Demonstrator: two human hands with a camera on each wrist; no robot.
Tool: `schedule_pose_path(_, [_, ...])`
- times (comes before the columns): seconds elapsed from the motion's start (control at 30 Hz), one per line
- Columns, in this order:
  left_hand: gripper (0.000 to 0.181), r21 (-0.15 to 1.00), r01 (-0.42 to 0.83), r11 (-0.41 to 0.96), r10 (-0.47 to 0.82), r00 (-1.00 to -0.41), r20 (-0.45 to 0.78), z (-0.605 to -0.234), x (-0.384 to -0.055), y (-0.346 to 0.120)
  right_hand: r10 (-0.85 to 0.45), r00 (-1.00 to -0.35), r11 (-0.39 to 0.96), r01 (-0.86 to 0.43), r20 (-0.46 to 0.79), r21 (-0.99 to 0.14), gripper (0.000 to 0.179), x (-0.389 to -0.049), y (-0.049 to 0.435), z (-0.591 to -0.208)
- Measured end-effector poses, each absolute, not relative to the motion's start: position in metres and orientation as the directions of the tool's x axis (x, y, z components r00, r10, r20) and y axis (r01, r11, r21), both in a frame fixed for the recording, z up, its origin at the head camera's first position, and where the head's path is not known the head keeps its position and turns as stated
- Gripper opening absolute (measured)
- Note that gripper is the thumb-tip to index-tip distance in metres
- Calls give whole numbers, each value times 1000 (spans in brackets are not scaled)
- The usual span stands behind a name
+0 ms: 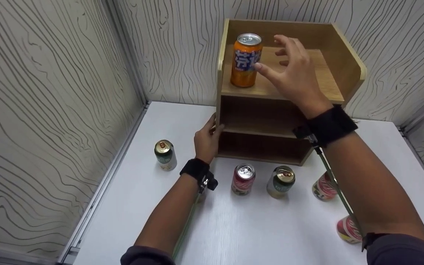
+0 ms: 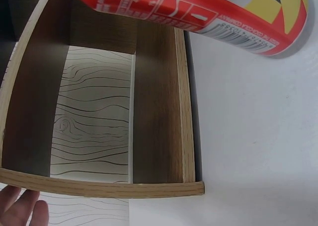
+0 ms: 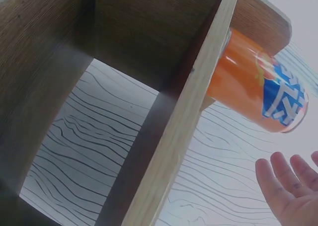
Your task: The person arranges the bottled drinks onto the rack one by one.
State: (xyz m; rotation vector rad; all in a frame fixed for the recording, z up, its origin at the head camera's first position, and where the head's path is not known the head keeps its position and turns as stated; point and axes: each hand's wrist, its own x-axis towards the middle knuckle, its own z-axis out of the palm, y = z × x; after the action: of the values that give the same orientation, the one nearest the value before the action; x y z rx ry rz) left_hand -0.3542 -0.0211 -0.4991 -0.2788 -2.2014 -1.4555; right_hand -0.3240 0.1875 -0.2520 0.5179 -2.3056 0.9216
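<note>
An orange soda can [image 1: 244,62] stands upright on the top level of a wooden shelf unit [image 1: 271,96], near its left wall. My right hand [image 1: 294,70] is raised just right of the can, fingers spread and slightly bent, with nothing in its grasp. The thumb tip overlaps the can in the head view; whether it touches I cannot tell. In the right wrist view a gap separates the fingers [image 3: 283,181] from the can [image 3: 261,84]. My left hand [image 1: 206,141] rests against the unit's left side panel, its fingertips [image 2: 39,213] along the outside.
On the white table [image 1: 212,228] stand a green can [image 1: 165,156] at left, a red can [image 1: 243,180] and another green can [image 1: 280,183] before the unit. Two more red cans, one [image 1: 324,187] and another [image 1: 349,230], are partly behind my right forearm. Wood-patterned walls [image 1: 182,48] enclose the table.
</note>
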Motion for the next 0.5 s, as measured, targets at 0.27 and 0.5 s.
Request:
schedule_pose_path(0.27, [50,800,430,419,-94,-856,509,-500,-355,-21,-127,-697,675,-582,706,-453,71,-310,199,-255])
schedule_pose_path(0.5, [49,801,439,408,-102,-850,518,-497,-355,-20,-109,-690,704,-562,716,-434,71,-301,214,-258])
